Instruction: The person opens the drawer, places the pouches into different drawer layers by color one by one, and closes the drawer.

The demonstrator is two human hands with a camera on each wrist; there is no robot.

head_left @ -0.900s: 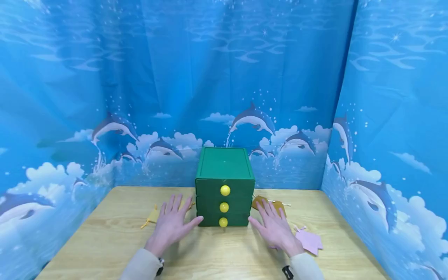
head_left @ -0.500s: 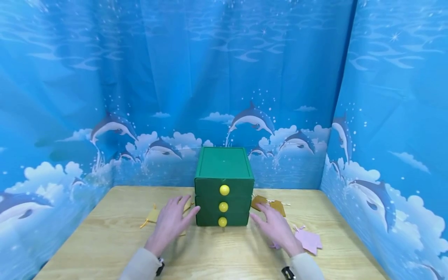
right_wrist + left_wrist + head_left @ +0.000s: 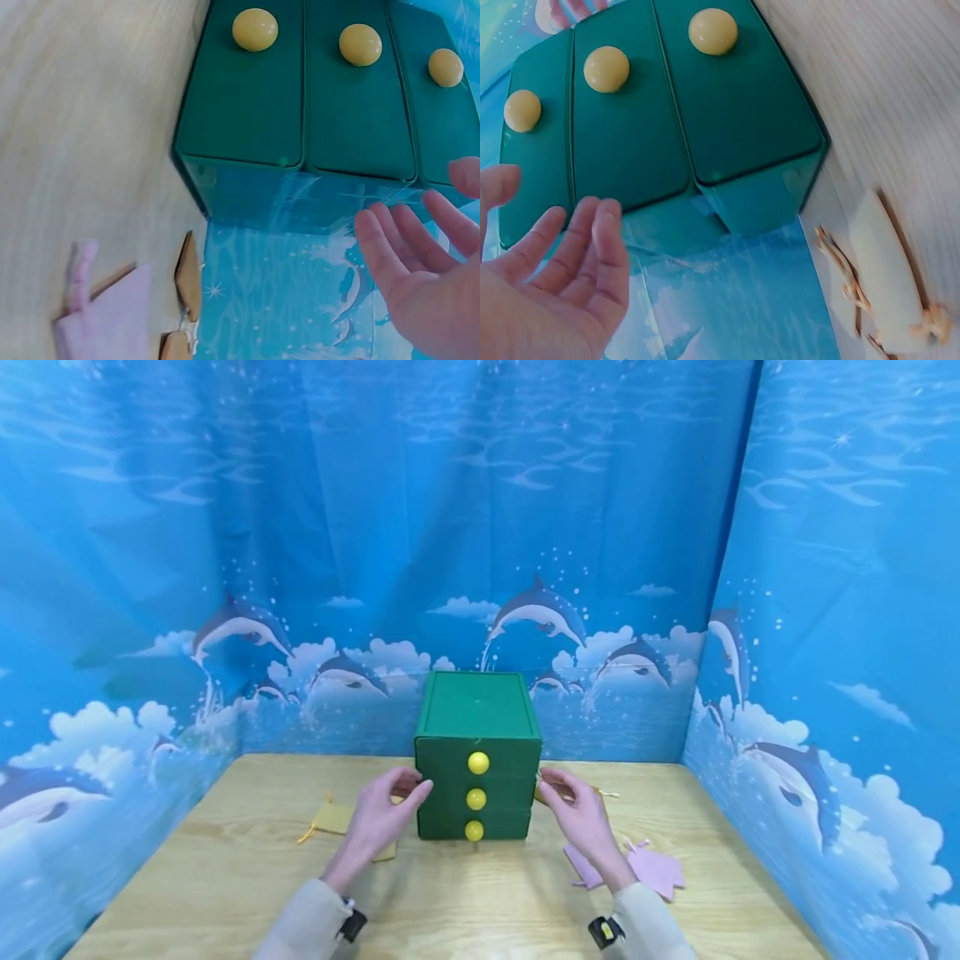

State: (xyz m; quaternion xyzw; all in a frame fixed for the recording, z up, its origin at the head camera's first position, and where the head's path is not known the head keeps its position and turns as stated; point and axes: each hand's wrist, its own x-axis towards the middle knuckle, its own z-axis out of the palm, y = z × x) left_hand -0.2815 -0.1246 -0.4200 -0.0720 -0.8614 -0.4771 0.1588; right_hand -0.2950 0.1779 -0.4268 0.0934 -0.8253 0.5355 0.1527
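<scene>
- The dark green box-shaped cabinet with three drawers (image 3: 453,768) stands at the middle far part of the pale wood-grain table (image 3: 225,860); its back is hidden, and three round yellow knobs (image 3: 478,762) face near.
- The left hand (image 3: 378,806) is at the cabinet's left side, fingers loosely bent, gripping nothing; whether its fingertips touch the side is unclear.
- The right hand (image 3: 581,810) mirrors it on the right, likewise holding nothing, contact equally hard to judge.
- Dull-yellow flat drawstring pouches (image 3: 333,818) lie left, partly covered by the left hand.
- Brown drawstring pouches (image 3: 189,277), right, are mostly hidden by the right hand in the head view.
- Lilac fabric pouches (image 3: 656,870) lie nearer, partly behind the right wrist.
</scene>
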